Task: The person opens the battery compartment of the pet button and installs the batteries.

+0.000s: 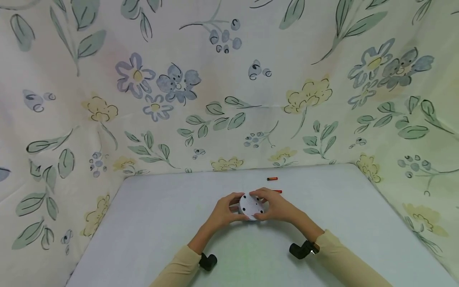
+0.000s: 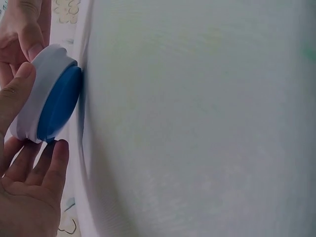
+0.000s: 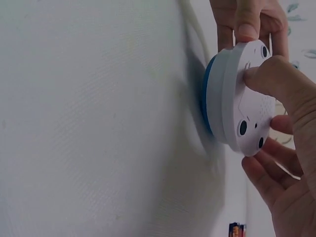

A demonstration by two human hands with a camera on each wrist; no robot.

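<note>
A round white buzzer (image 1: 251,207) is held upside down over the middle of the table. Its pale underside (image 3: 253,109) shows dark round feet and a cluster of small holes. In the left wrist view its blue domed button (image 2: 61,103) faces the tabletop. My left hand (image 1: 225,209) grips the left edge, thumb on the near side and fingers round the far side. From the right, my right hand (image 1: 277,205) holds it too, with the thumb pressed on the underside near the rim and the fingers at the opposite edge.
Two small red-and-black batteries, one farther back (image 1: 272,179) and one just behind the right hand (image 1: 278,191), lie on the white tabletop (image 1: 161,223). A floral cloth (image 1: 229,135) hangs behind the table and along its sides.
</note>
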